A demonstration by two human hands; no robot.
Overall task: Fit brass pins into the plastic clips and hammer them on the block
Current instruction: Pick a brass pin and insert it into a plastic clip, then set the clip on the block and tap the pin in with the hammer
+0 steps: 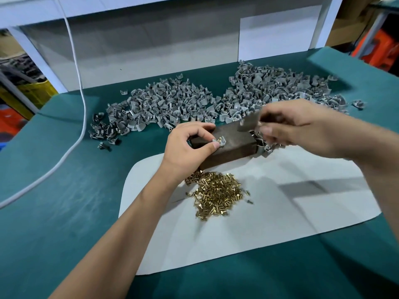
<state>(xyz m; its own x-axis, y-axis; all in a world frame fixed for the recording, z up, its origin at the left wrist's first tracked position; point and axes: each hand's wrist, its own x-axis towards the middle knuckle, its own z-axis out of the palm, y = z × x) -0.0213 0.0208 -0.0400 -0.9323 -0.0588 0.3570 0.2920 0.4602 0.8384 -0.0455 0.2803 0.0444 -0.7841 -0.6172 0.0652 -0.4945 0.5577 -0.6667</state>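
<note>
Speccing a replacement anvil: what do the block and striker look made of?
Block: brown, matte, mottled like rusted steel or hardwood; can't tell which. Striker in the right hand: flat, grey, dull sheen, probably metal; motion-blurred.

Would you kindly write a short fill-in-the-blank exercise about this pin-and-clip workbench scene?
1. The left hand pinches a clip on top of the brown ____.
2. The loose brass pins lie on a white ____.
3. The right hand holds a flat ____ tool.

Missing words: block; sheet; metal
</note>
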